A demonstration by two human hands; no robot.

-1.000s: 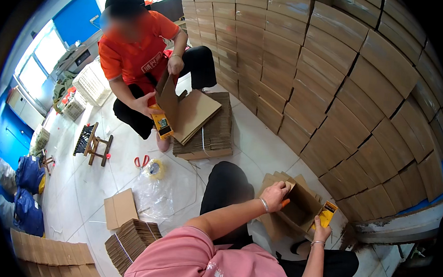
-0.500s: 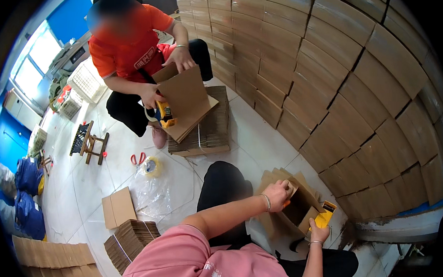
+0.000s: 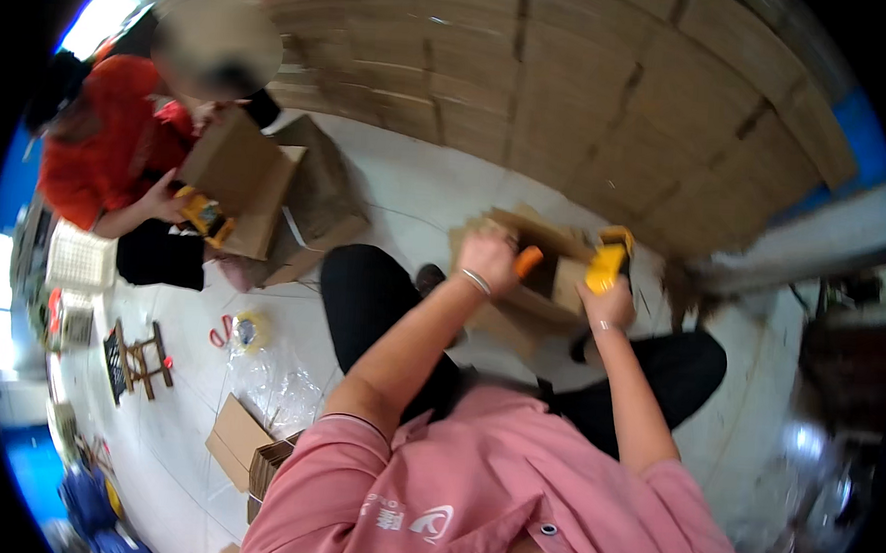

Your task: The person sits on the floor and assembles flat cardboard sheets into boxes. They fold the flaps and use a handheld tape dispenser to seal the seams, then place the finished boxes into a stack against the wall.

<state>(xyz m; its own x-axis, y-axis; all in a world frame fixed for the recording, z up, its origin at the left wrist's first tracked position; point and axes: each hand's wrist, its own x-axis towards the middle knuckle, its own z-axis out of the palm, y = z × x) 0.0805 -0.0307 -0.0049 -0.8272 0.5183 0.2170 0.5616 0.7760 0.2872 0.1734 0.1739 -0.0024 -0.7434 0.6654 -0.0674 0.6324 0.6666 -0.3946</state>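
Observation:
An upright cardboard box (image 3: 521,316) with its flaps raised stands on the floor between my legs. My left hand (image 3: 490,257) is closed at the box's left rim, and a short orange stick-like piece (image 3: 529,261) juts from it over the opening. What kind of thing that is, the blur hides. At the box's right side, my right hand (image 3: 608,303) grips a yellow tape dispenser (image 3: 609,263), held up by the rim. The inside of the box is dark.
Stacked cartons (image 3: 592,104) form a wall ahead. At left, a person in orange (image 3: 110,139) handles a carton (image 3: 234,160) and another yellow tape dispenser (image 3: 206,216). Red scissors (image 3: 221,331), a tape roll (image 3: 252,331), plastic film (image 3: 272,378) and a small stool (image 3: 140,361) are on the floor.
My view has swung, so the scene sits shifted and blurred. My right hand still grips the dispenser, now tilted upward. The orange piece shows more clearly beyond my left hand.

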